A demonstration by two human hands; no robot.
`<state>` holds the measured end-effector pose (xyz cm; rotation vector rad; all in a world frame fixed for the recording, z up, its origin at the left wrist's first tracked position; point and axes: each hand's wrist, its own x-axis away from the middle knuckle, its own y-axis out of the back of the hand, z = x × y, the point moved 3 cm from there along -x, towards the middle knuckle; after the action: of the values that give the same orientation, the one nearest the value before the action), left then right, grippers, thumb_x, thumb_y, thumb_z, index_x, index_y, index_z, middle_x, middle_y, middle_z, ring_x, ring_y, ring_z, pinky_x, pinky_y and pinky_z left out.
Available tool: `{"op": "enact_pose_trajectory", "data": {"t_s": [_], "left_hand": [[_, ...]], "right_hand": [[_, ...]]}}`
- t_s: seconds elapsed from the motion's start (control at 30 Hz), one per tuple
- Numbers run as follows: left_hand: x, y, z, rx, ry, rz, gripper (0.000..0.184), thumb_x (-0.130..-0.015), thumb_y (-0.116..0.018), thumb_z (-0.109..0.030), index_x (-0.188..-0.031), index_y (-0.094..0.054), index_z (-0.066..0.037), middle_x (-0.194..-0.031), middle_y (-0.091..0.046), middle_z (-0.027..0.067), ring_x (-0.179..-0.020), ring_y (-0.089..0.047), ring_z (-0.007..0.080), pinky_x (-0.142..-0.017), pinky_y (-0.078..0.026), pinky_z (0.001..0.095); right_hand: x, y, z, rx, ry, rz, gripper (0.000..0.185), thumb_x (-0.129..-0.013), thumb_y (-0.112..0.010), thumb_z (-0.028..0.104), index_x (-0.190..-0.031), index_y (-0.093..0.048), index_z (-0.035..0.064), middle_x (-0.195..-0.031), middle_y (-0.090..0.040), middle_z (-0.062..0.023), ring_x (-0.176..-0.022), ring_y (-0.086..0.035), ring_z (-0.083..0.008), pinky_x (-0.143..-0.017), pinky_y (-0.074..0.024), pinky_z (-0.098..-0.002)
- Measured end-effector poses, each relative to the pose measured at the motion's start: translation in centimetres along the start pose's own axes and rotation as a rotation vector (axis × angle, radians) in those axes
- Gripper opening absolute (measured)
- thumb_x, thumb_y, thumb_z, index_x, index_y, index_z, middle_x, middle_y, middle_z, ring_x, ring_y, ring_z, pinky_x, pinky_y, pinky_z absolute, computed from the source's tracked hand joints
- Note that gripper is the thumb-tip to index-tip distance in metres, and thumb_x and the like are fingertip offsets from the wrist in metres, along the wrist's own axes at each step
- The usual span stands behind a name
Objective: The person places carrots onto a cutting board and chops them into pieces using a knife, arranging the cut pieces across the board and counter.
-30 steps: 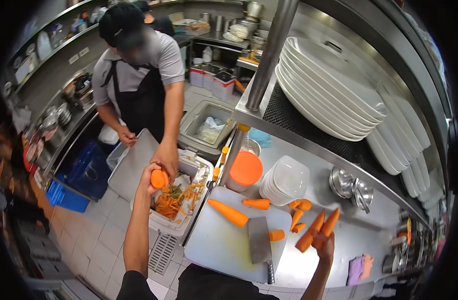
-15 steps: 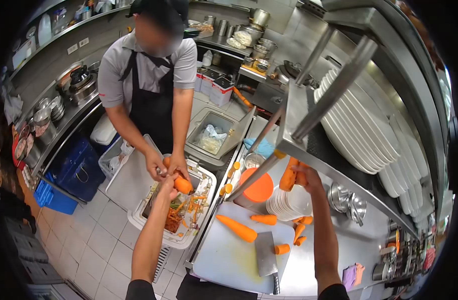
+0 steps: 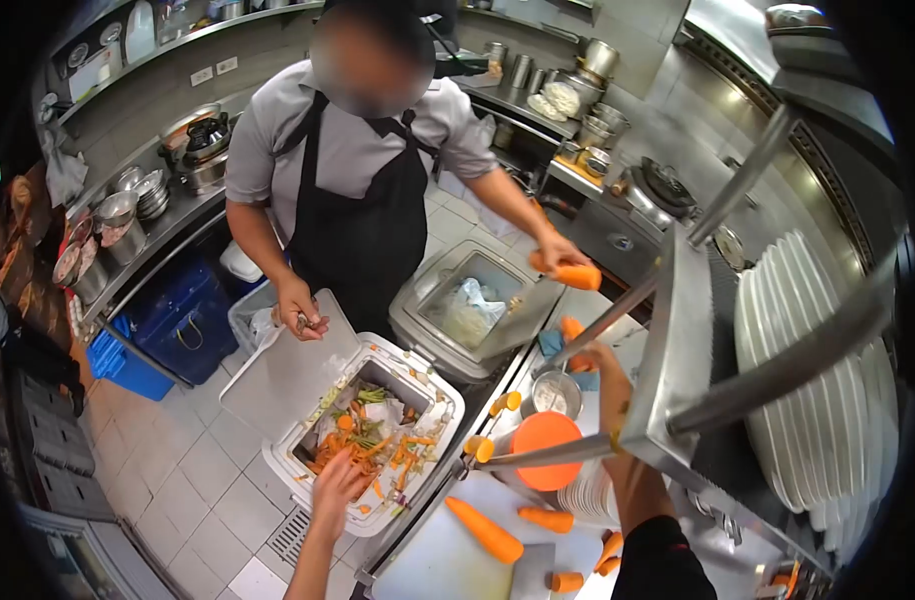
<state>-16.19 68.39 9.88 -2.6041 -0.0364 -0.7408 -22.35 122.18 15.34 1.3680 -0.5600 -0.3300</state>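
My left hand [image 3: 339,484] is over the near edge of a bin [image 3: 432,375] of vegetable scraps, its fingers apart and nothing visible in them. Orange peelings [image 3: 377,440] lie just beyond the fingertips. My right hand [image 3: 603,362] reaches behind the shelf post, closed around orange carrot [image 3: 573,330], partly hidden by the post. Across from me a co-worker's hand [image 3: 555,250] holds another peeled carrot [image 3: 575,276] above mine. The co-worker's other hand [image 3: 301,312] grips a small metallic tool, too small to identify.
A cutting board [image 3: 427,560] bears a long carrot [image 3: 485,530], carrot pieces and a cleaver blade [image 3: 533,572]. Beside it are an orange-topped container [image 3: 546,450] and a metal pot [image 3: 557,394]. The shelf post [image 3: 537,457] and stacked plates [image 3: 802,350] stand at right.
My left hand has left the co-worker's hands and moved down to the scrap bin. My right hand has moved farther out with the carrot. The co-worker's carrot has swung right, toward the counter.
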Motion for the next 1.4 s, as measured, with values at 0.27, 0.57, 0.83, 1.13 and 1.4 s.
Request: {"op": "enact_pose_trajectory", "data": {"t_s": [0.27, 0.57, 0.83, 1.13, 1.4], "left_hand": [[8.6, 10.6, 2.2, -0.372, 0.015, -0.280, 0.054, -0.099, -0.061, -0.036, -0.143, -0.051, -0.005, -0.144, -0.051, 0.0087, -0.119, -0.057, 0.0234, -0.094, -0.048, 0.0361], [7.5, -8.5, 3.1, -0.958, -0.647, 0.501, 0.024, -0.089, -0.070, -0.008, -0.113, -0.071, -0.006, -0.124, -0.062, 0.0137, -0.114, -0.061, 0.0283, -0.096, -0.049, 0.0382], [9.4, -19.4, 7.7, -1.091, -0.772, 0.995, 0.024, -0.086, -0.074, -0.015, -0.108, -0.071, -0.006, -0.114, -0.065, 0.0152, -0.110, -0.062, 0.0337, -0.096, -0.049, 0.0405], [13.1, -23.2, 9.9, -1.222, -0.801, 0.884, 0.023, -0.087, -0.074, -0.018, -0.107, -0.070, -0.009, -0.105, -0.067, 0.0114, -0.096, -0.065, 0.0316, -0.084, -0.052, 0.0400], [21.7, -29.1, 14.3, -1.183, -0.885, 1.083, 0.020, -0.086, -0.073, -0.011, -0.106, -0.071, -0.007, -0.099, -0.070, 0.0104, -0.082, -0.066, 0.0249, -0.074, -0.053, 0.0344]], "right_hand": [[2.0, 3.1, 1.5, 0.137, -0.008, 0.062, 0.026, -0.092, -0.060, 0.019, -0.115, -0.065, 0.0082, -0.111, -0.069, -0.0081, -0.101, -0.067, -0.0250, -0.088, -0.0525, -0.0387], [21.1, 15.1, -2.5, -0.046, -0.005, 0.057, 0.023, -0.094, -0.054, 0.020, -0.112, -0.066, 0.0114, -0.108, -0.069, -0.0082, -0.101, -0.067, -0.0266, -0.088, -0.0509, -0.0388], [49.5, -8.3, -9.6, -0.413, -0.299, 0.223, 0.065, -0.081, -0.079, 0.040, -0.133, -0.057, 0.0090, -0.120, -0.066, -0.0220, -0.114, -0.062, -0.0371, -0.097, -0.0493, -0.0430], [49.3, -11.8, -8.4, -0.659, -0.300, 0.091, 0.058, -0.074, -0.081, 0.016, -0.124, -0.053, 0.0054, -0.113, -0.061, -0.0197, -0.105, -0.061, -0.0407, -0.090, -0.0497, -0.0499], [50.5, -14.1, -9.4, -1.129, -0.076, 0.307, 0.046, -0.084, -0.067, 0.013, -0.122, -0.046, 0.0003, -0.087, -0.066, -0.0267, -0.080, -0.067, -0.0435, -0.072, -0.0541, -0.0470]]}}
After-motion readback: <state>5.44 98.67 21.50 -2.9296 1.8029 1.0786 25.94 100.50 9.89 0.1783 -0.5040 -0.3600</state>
